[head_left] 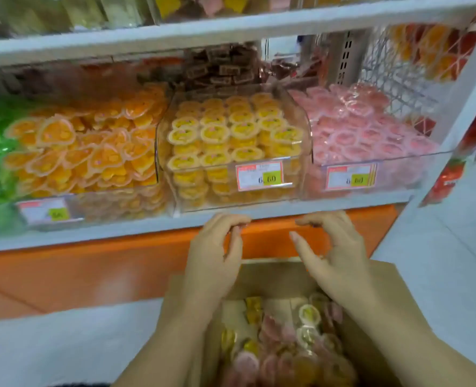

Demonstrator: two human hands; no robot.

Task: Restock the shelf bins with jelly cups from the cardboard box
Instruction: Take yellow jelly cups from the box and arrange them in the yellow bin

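White shelf (63, 238), orange base | clear plastic bins (203, 170), round glossy cups (214, 134) | cardboard box (384, 289) below | left hand (214, 258), right hand (334, 252): grips apart, empty.

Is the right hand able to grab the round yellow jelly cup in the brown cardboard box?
Probably yes. The right hand hangs empty above the open brown cardboard box, and the round yellow jelly cup lies uncovered on top.
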